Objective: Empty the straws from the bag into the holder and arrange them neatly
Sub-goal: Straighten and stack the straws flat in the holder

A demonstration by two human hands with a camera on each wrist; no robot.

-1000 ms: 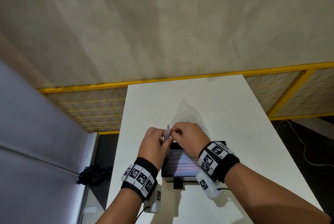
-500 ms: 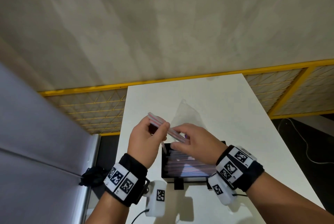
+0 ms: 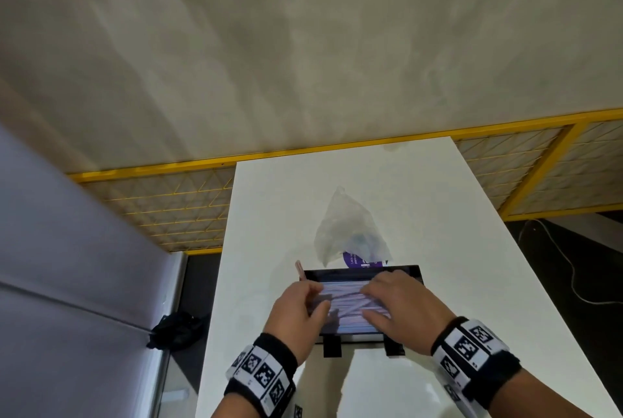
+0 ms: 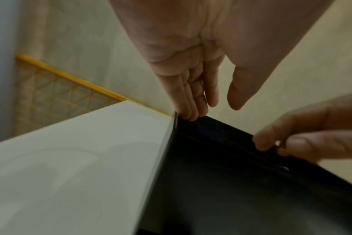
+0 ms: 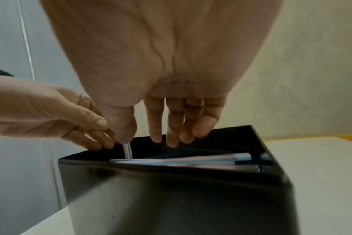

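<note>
Under both hands' grip (image 3: pixel 340 303): straws (image 3: pixel 350 308) inside holder (image 3: pixel 416 274).

On the table (image 3: pixel 438 215), a holder (image 3: pixel 365 272) near the front edge, straws (image 3: pixel 347 303) inside; behind it, a bag (image 3: pixel 347 225). Over the holder, left hand (image 3: pixel 296 313) left, right hand (image 3: pixel 397 309) right.
</note>
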